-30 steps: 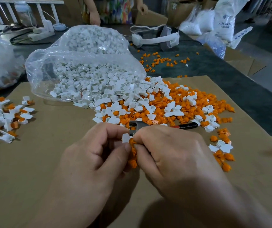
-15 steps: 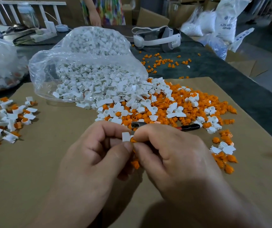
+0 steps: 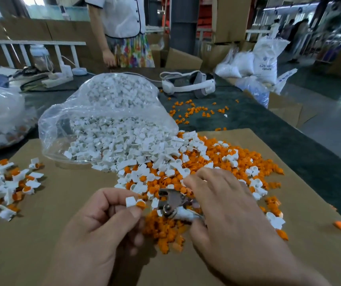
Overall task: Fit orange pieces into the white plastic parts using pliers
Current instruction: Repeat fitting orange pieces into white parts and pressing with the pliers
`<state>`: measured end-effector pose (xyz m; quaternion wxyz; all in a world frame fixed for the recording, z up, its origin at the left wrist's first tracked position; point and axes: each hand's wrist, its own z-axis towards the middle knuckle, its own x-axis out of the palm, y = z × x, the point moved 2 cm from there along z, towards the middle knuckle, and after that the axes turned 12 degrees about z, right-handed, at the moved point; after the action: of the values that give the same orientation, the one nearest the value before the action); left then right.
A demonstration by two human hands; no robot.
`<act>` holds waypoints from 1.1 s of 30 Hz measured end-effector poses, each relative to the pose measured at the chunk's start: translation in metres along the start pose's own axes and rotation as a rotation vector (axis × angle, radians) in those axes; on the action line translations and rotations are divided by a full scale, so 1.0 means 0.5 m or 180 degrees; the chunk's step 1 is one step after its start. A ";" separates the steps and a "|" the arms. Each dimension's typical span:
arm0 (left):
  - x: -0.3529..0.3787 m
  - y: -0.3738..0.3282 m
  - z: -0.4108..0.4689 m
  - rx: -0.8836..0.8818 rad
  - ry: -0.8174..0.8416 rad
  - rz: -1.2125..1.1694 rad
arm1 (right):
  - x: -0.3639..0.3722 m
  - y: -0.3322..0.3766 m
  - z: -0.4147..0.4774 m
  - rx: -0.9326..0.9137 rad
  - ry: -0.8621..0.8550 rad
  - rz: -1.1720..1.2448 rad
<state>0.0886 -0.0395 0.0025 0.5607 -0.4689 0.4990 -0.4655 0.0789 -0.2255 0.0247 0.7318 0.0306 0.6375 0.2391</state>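
Observation:
My left hand pinches a small white plastic part with an orange piece set in its end, held above the cardboard. Just to its right, my right hand grips the pliers; their metal jaws point left toward the white part and the handles are hidden under my palm. Behind both hands lies a mixed heap of loose orange pieces and white parts.
A clear plastic bag of white parts spills onto the brown cardboard sheet. Several fitted white-and-orange parts lie at the left. A white headset and scattered orange pieces sit further back. A person stands behind the table.
My hands have separated: the right hand now holds the pliers, which earlier lay in the heap, and the left hand holds the white part alone. The camera has tilted upward.

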 end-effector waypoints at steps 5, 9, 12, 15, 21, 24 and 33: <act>-0.001 0.010 0.001 -0.0422 0.0078 -0.0385 | 0.005 -0.046 0.006 0.0223 0.0883 -0.0596; 0.004 0.013 0.004 -0.0513 0.0126 -0.0383 | 0.002 -0.056 0.012 0.0153 0.0700 -0.0650; 0.006 0.014 0.009 -0.0514 0.0034 -0.0432 | 0.003 -0.061 0.016 0.0156 0.0676 -0.0726; 0.002 0.024 0.014 -0.0552 0.0061 -0.0459 | 0.008 -0.059 0.019 0.0178 0.0601 -0.0703; 0.001 0.030 0.016 -0.0580 0.0111 -0.0404 | 0.008 -0.056 0.021 0.0190 0.0397 -0.0508; -0.002 0.033 0.011 -0.0622 0.0151 -0.0448 | 0.011 -0.049 0.021 0.0143 0.0534 -0.0672; -0.007 0.033 0.011 -0.0583 0.0130 -0.0423 | -0.012 -0.034 0.020 0.0003 0.0069 -0.0049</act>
<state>0.0950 -0.0335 -0.0128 0.4732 -0.5406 0.5185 -0.4636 0.0932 -0.2404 0.0259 0.7266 0.0234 0.6457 0.2336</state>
